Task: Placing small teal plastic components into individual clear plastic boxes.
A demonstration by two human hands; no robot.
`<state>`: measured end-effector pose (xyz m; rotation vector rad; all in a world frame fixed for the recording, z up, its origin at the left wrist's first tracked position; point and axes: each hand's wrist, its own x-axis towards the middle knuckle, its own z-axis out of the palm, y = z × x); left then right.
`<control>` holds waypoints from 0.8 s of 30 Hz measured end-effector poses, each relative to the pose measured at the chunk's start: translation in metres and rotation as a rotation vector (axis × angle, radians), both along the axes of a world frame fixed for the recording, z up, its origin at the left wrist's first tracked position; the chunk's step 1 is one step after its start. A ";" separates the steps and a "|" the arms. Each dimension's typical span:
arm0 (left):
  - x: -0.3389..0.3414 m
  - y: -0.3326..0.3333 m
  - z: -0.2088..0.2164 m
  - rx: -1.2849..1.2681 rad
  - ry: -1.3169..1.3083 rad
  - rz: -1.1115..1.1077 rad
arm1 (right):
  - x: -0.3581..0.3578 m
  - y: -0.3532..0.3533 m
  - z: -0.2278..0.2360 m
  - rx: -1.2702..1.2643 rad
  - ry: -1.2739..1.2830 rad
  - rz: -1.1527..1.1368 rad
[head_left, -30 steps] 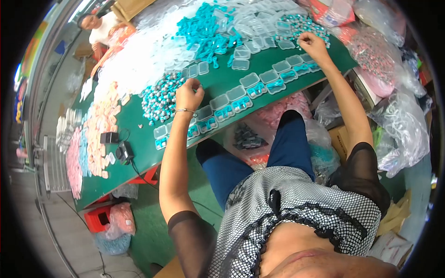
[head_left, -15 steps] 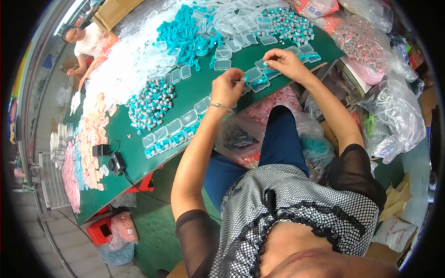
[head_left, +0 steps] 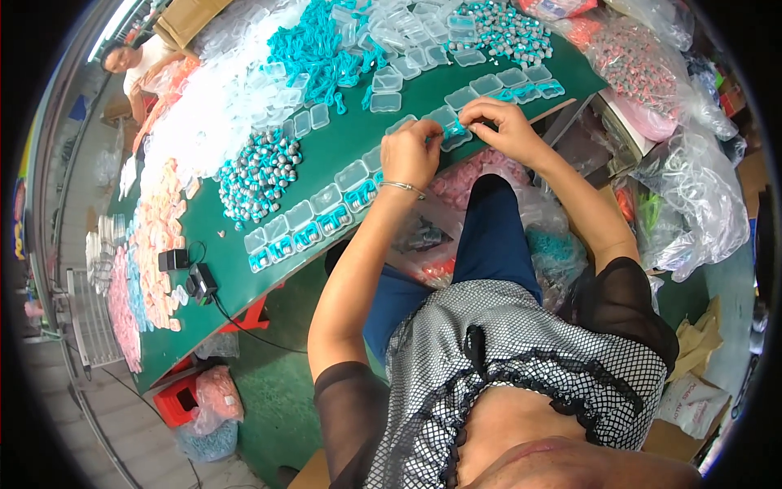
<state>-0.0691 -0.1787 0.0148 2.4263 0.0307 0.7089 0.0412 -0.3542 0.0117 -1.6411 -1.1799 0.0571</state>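
Note:
Along the near edge of the green table runs a row of small clear plastic boxes (head_left: 324,200) with their lids folded back. Teal cord pieces (head_left: 332,220) lie in many of them. My left hand (head_left: 411,153) is closed in a pinch over the middle of the row; its fingertips hide what they hold. Close by on the right, my right hand (head_left: 507,129) pinches with thumb and forefinger, and what lies between them cannot be made out. Between both hands sits an open box with a teal cord (head_left: 456,129) in it.
A pile of teal-and-silver pieces (head_left: 259,175) lies left of the row, another (head_left: 505,34) at the back. Teal cords (head_left: 318,53) and loose clear boxes (head_left: 387,80) cover the far side. A black adapter (head_left: 200,282) trails a cable. A person (head_left: 147,65) is far left.
My right hand has come down toward the row, and my left hand has shifted slightly right. The two hands are closer together. The whole view has shifted a little.

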 end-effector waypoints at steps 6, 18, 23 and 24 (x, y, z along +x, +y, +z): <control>0.000 -0.006 -0.001 0.126 -0.009 0.031 | -0.005 0.000 -0.007 0.013 -0.250 -0.054; -0.001 -0.015 -0.004 0.261 0.088 0.126 | -0.012 0.000 -0.021 -0.080 -0.438 -0.247; 0.001 -0.014 -0.007 0.278 0.078 0.122 | -0.017 -0.002 -0.015 -0.137 -0.587 -0.313; 0.002 -0.015 -0.006 0.295 0.070 0.125 | -0.017 -0.003 -0.015 -0.147 -0.640 -0.336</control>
